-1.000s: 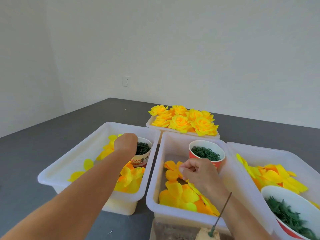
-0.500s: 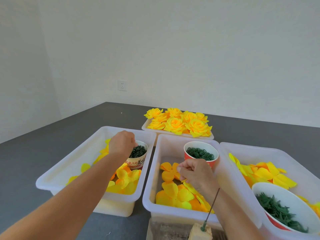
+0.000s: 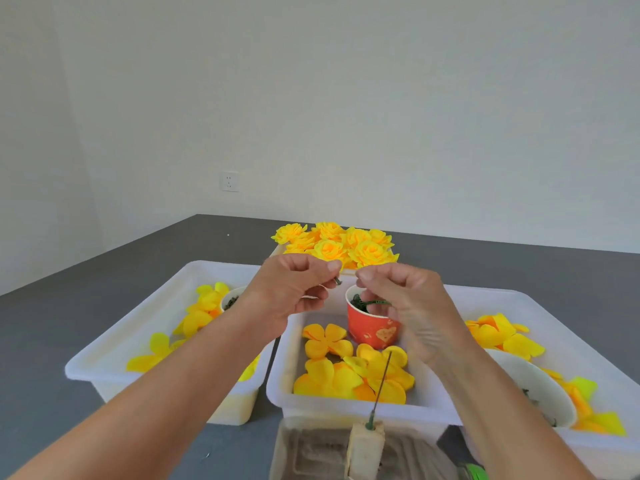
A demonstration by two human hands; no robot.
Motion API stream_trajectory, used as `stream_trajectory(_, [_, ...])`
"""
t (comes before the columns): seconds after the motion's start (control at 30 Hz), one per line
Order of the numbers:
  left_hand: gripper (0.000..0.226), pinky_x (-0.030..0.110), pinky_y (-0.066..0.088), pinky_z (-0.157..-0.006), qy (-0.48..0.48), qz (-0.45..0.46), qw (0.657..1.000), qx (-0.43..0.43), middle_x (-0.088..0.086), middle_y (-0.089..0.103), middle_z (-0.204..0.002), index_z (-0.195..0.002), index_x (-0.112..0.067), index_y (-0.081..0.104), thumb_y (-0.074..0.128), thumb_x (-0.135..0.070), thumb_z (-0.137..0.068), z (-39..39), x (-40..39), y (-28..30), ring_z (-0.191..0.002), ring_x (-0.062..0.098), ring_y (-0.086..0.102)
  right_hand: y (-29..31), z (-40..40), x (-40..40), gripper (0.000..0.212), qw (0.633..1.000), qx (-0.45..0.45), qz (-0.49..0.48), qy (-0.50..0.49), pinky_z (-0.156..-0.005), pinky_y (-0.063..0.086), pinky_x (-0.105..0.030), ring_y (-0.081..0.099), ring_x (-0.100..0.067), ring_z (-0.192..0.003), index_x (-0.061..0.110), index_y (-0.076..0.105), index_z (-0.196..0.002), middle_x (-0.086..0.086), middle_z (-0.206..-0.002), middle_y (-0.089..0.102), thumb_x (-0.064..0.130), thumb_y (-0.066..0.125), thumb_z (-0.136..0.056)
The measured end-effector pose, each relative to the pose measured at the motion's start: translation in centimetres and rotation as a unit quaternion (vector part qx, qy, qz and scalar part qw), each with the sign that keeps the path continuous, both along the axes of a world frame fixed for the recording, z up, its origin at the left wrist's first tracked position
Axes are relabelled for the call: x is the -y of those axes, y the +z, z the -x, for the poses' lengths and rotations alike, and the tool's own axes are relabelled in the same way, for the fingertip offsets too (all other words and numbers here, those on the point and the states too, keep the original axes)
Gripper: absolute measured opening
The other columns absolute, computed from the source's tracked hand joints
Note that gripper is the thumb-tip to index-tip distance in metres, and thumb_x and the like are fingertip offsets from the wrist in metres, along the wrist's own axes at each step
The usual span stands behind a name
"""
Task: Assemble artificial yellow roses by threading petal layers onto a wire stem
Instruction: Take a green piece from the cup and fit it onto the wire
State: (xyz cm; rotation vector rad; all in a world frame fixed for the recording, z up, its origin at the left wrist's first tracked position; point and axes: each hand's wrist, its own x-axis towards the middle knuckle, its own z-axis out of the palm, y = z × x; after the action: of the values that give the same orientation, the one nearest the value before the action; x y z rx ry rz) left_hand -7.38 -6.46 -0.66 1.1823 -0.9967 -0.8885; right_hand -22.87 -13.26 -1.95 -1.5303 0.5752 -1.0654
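Both your hands have lifted out of the bins and met at centre frame, above the red cup (image 3: 372,327). Your left hand (image 3: 291,292) pinches a small green piece (image 3: 337,281) at its fingertips; your right hand (image 3: 405,303) is curled close beside it, and what it pinches I cannot tell. Loose petal layers (image 3: 349,372) lie in the middle bin (image 3: 277,393) below, and the wire stem (image 3: 381,389) stands bare in its foam block (image 3: 365,452) at lower centre. Looks like threading comes next. Finished roses (image 3: 336,244) wait behind.
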Motion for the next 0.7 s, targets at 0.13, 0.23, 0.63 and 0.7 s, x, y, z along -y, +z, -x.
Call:
stream_trajectory(0.13, [0.025, 0.016, 0.044, -0.045, 0.020, 0.018, 0.994, 0.102, -0.005, 0.055, -0.047, -0.058, -0.010, 0.059, 0.070, -0.012, -0.079, 2.3, -0.7, 0.9, -0.044, 0.005, 0.049, 1.9, 0.8, -2.4, 0.017, 0.997, -0.032, 0.070, 0.028, -0.054, 0.051, -0.016, 0.065, -0.009, -0.059, 0.010, 0.069, -0.074, -0.001, -0.063, 0.070, -0.006, 0.074, -0.071])
stream_trajectory(0.23, [0.025, 0.015, 0.043, -0.043, 0.029, 0.022, 0.991, 0.130, -0.003, 0.055, -0.045, -0.057, -0.010, 0.060, 0.072, -0.012, -0.078, 3.3, -1.4, 1.4, -0.042, 0.005, 0.049, 2.7, 1.6, -3.3, 0.018, 0.990, -0.076, 0.118, -0.004, -0.056, 0.054, -0.019, 0.065, -0.013, -0.057, 0.007, 0.067, -0.074, -0.005, -0.062, 0.068, -0.010, 0.073, -0.071])
stream_trajectory(0.63, [0.013, 0.015, 0.043, -0.050, 0.016, 0.073, 0.987, 0.144, -0.008, 0.063, -0.055, -0.069, -0.020, 0.072, 0.079, -0.030, -0.063, 6.5, -6.7, -1.4, -0.051, 0.003, 0.051, 0.6, 4.7, -5.4, 0.011, 0.993, 0.082, -0.082, 0.008, -0.054, 0.055, -0.023, 0.070, -0.020, -0.061, 0.008, 0.069, -0.068, -0.011, -0.066, 0.070, 0.004, 0.071, -0.058])
stream_trajectory(0.7, [0.011, 0.013, 0.041, -0.050, 0.015, 0.068, 0.985, 0.155, -0.011, 0.061, -0.052, -0.069, -0.022, 0.072, 0.081, -0.025, -0.064, 7.0, -6.8, -2.1, -0.050, 0.001, 0.049, 0.0, 5.0, -5.5, 0.013, 0.990, 0.086, -0.112, 0.010, -0.054, 0.055, -0.023, 0.069, -0.019, -0.060, 0.008, 0.070, -0.068, -0.011, -0.067, 0.070, 0.007, 0.069, -0.055])
